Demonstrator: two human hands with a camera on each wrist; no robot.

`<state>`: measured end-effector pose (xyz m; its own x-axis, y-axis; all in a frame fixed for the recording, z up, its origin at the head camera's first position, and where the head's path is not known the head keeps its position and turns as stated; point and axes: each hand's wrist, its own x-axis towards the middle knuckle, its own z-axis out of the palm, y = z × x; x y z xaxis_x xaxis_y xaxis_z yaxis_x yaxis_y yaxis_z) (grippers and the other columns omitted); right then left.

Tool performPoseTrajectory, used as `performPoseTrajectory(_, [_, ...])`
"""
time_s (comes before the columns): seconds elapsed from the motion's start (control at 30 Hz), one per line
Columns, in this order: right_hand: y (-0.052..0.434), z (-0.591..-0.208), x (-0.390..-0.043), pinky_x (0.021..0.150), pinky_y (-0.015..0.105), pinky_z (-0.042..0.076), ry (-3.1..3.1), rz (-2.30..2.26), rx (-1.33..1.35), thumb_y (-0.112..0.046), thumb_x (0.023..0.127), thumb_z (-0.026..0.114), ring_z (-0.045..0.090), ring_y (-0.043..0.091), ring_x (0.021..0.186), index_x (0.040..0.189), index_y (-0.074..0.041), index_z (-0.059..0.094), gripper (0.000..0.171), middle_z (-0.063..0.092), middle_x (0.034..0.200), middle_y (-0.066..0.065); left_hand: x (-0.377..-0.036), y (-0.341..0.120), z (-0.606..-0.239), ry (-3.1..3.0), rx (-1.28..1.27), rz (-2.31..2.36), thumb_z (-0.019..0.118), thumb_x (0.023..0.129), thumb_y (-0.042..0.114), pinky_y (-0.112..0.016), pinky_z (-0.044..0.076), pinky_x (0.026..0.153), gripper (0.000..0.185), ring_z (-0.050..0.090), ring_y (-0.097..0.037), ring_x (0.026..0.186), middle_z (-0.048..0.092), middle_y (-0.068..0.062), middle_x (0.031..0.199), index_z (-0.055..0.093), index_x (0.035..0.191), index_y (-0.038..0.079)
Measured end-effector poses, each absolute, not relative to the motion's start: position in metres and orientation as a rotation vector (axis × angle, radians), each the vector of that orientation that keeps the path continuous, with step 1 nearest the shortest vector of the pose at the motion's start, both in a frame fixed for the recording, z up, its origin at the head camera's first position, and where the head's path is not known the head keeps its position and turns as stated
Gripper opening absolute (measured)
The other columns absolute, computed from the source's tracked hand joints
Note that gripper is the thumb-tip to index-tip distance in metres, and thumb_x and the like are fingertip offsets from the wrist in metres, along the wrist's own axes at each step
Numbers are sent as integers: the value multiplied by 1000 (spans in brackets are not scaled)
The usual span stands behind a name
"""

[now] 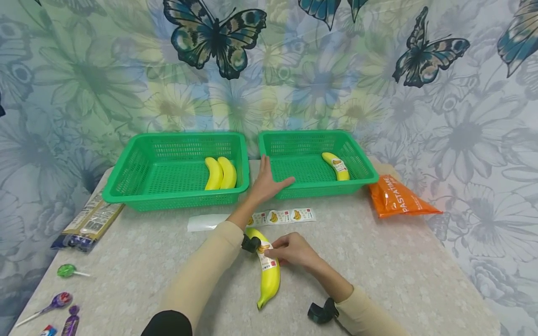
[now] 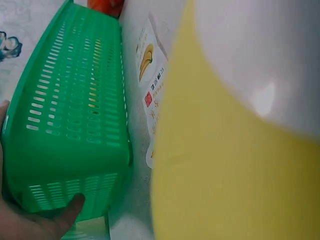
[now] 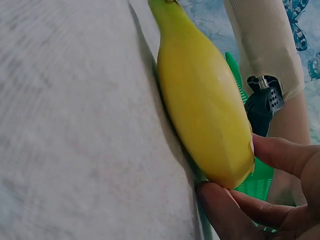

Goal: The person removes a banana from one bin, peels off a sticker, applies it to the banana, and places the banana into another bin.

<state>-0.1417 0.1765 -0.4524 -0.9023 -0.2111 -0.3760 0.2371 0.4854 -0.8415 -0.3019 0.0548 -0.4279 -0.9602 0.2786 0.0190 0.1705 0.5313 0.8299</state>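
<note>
My left hand (image 1: 265,183) is at the near left corner of the right green basket (image 1: 323,188), its fingers straight and thumb spread out to the right. In the left wrist view, the thumb lies against that basket's wall. On the table in front of me lies a yellow banana (image 1: 269,283) bearing a white printed sticker (image 1: 268,262). My right hand (image 1: 296,252) pinches this banana at its side, thumb on the sticker. The right wrist view shows fingertips at the end of the banana (image 3: 200,105). A strip of banana stickers (image 1: 304,214) lies behind, partly hidden by my left wrist.
Two plain bananas (image 1: 220,173) lie in the left green basket (image 1: 180,204). One stickered banana (image 1: 341,173) is in the right basket. An orange bag (image 1: 397,198) stands at the right. Flat packets (image 1: 90,223), a green lollipop (image 1: 66,270) and other sweets (image 1: 62,300) lie left.
</note>
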Motion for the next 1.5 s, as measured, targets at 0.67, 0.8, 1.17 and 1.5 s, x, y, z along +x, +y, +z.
performPoseTrajectory(0.67, [191, -447, -155, 64, 29, 59, 2268, -1512, 82, -27, 75, 83, 68, 13, 67, 95, 0, 77, 35, 75, 84, 8, -309, 50, -418, 2585, 422, 1433, 67, 82, 60, -55, 27, 119, 120, -1, -29, 153, -25, 4, 162, -17, 155, 16])
performPoseTrajectory(0.8, [206, -439, -159, 66, 33, 61, 2291, -1504, 92, -27, 77, 83, 69, 14, 68, 98, 2, 76, 36, 75, 87, 10, -308, 51, -418, 2580, 409, 1447, 69, 82, 59, -55, 25, 119, 120, 0, -29, 153, -24, 4, 163, -16, 155, 15])
performPoseTrajectory(1.17, [257, -404, -177, 81, 35, 60, 2243, -1454, 72, -32, 83, 78, 70, 13, 83, 114, 5, 70, 48, 74, 101, 6, -306, 52, -425, 2551, 407, 1513, 71, 81, 56, -55, 23, 120, 121, -1, -31, 153, -22, 2, 163, -15, 155, 14])
performPoseTrajectory(1.5, [298, -352, -218, 86, 35, 59, 2193, -1480, 38, -25, 89, 72, 70, 11, 89, 130, 12, 55, 57, 71, 99, -2, -306, 51, -432, 2585, 419, 1501, 72, 82, 52, -51, 29, 118, 120, 7, -34, 152, -20, -1, 164, -12, 156, 8])
